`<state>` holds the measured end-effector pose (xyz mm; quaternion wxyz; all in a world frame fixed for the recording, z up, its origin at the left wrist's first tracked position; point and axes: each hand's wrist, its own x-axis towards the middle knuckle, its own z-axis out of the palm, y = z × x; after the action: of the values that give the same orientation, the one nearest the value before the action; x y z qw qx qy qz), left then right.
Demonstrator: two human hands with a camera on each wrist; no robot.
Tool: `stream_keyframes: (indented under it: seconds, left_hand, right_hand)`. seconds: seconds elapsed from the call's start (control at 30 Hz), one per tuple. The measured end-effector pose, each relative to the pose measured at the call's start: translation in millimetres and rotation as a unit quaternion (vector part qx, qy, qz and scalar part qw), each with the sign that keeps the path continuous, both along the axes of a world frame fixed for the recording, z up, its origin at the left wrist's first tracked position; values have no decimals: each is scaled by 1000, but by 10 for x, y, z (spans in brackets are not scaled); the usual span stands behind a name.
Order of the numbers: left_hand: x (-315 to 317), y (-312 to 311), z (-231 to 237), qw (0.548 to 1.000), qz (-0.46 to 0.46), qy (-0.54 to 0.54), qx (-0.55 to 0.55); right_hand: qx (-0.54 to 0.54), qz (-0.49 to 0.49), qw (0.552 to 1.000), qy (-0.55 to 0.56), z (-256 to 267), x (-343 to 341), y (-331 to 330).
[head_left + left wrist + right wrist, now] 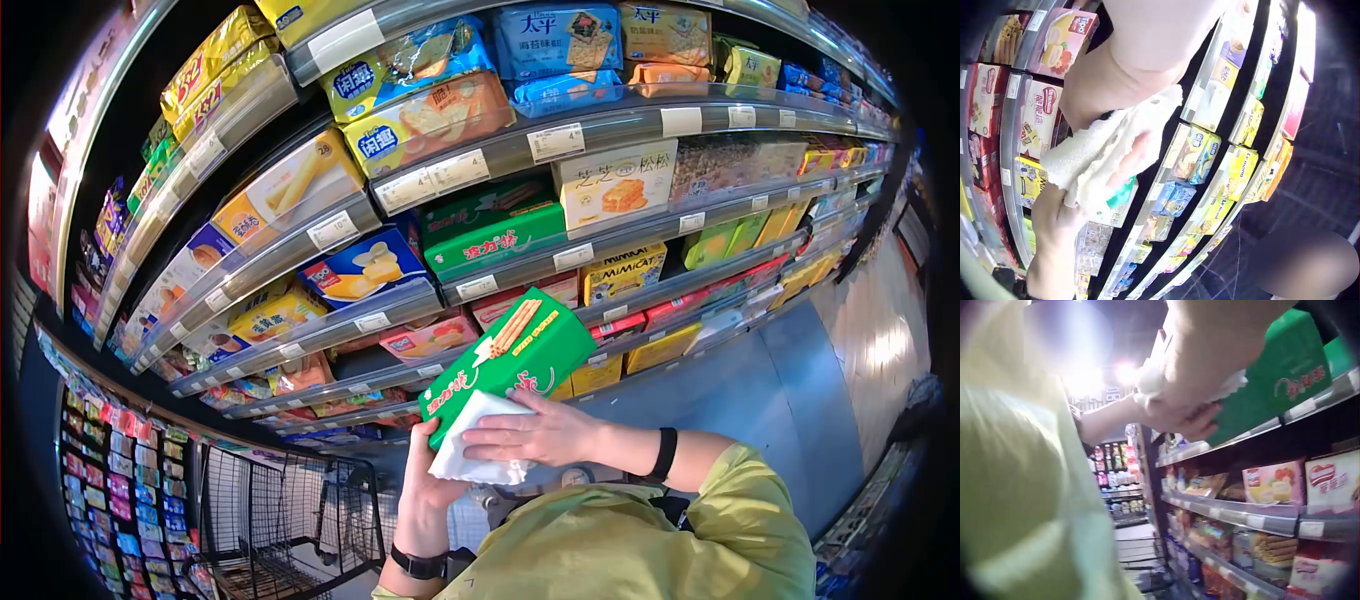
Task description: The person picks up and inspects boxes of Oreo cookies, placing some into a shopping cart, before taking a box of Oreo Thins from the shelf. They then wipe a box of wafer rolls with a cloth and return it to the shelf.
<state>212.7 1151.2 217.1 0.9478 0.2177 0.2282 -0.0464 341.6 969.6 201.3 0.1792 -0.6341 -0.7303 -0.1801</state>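
A green box of biscuit sticks [545, 345] is tilted in front of the shelves, held at its near end by my left hand [432, 475], thumb along the edge. A white cloth [468, 440] lies over the near side of the box. My right hand [535, 430] rests on the cloth with its fingers stretched across it. In the left wrist view the cloth [1110, 150] looks crumpled and hides most of the box. In the right wrist view the left hand's fingers [1194, 425] curl at the box's lower edge.
Shelves of packaged biscuits curve around in front, with price tags [555, 143] along their edges. A similar green box [495, 240] stands on the middle shelf behind the held one. A black wire cart [270, 500] is at the lower left, near a rack of small packets [125, 480].
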Motion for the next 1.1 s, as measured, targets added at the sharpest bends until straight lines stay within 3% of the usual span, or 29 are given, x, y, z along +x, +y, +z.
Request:
stream_keyframes:
  seconds: [0.03, 0.1, 0.17, 0.23, 0.3, 0.37, 0.43, 0.47, 0.5, 0.63, 0.67, 0.8, 0.87, 0.9, 0.97, 1.0, 1.07, 1.1]
  left_hand:
    - [-20, -17, 25, 999, 28, 19, 11]
    - [-54, 36, 10, 999, 38, 16, 16]
    - [-91, 68, 48, 996, 13, 18, 88]
    - [-103, 57, 78, 995, 38, 20, 95]
    - [-117, 50, 10, 965, 81, -2, 248]
    - [-113, 50, -10, 967, 85, -21, 241]
    - [-53, -75, -36, 906, 111, -59, 404]
    - [-16, -132, 11, 911, 102, -60, 396]
    - [3, -188, 38, 902, 85, -65, 418]
    - [23, -173, 39, 915, 71, -69, 390]
    - [-1, -131, 32, 923, 81, -79, 368]
    - [-95, 25, 67, 927, 111, -91, 345]
    - [-134, 97, 55, 928, 118, -103, 339]
    - [-150, 116, 78, 927, 125, -103, 338]
    - [-155, 136, 156, 941, 123, -132, 287]
    - [-163, 139, 177, 940, 124, -140, 287]
    - [-140, 157, 182, 938, 125, -151, 285]
    - [-130, 169, 191, 937, 122, -161, 284]
  right_hand:
    - [-1, 0, 1000, 1, -6, 42, -58]
    - [11, -88, 996, -27, -3, 169, -193]
    - [68, -159, 985, -10, 9, 314, -340]
    - [133, -230, 961, 71, -45, 455, -421]
    - [153, -303, 910, 236, 42, 546, -468]
    - [200, -293, 887, 296, 19, 632, -464]
    - [180, -146, 912, 340, 77, 526, -388]
    - [96, -122, 954, 257, 322, 356, -372]
    - [41, -96, 968, 227, 385, 201, -319]
    - [-28, -86, 978, 189, 335, 164, -242]
    - [-9, -138, 972, 188, 311, 253, -274]
    - [49, -269, 926, 261, 173, 602, -484]
    - [134, -250, 903, 324, 21, 809, -585]
    - [172, -262, 879, 359, -103, 885, -625]
    - [96, -296, 788, 531, -232, 1021, -785]
    - [93, -293, 791, 529, -230, 1043, -787]
    - [127, -169, 724, 657, -162, 1016, -813]
    - [124, -168, 724, 657, -92, 980, -816]
